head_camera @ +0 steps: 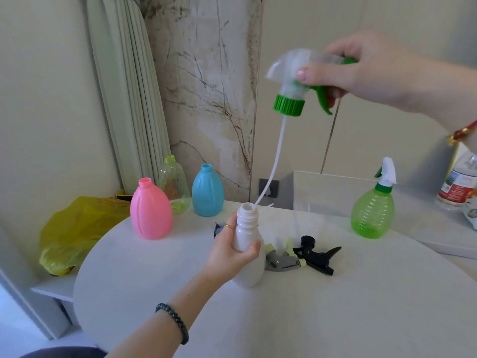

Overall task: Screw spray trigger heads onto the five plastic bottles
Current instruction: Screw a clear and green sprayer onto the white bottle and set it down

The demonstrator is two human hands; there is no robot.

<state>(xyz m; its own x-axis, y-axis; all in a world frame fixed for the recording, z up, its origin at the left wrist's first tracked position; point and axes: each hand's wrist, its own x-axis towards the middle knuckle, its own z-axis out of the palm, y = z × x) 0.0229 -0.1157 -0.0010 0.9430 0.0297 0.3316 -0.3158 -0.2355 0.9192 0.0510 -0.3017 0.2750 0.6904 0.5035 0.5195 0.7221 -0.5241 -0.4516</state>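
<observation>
With one green bottle (372, 212) at three o'clock capped, the right hand (361, 71) gripped a trigger head (296, 81) while the left hand (232, 250) clasped the white bottle (247, 228); three bottles at ten o'clock stayed open.

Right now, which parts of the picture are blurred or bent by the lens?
Head view: the right hand and its spray trigger head are smeared by motion; the white bottle in the left hand is sharper; wide-angle lens curves the table edge.
</observation>
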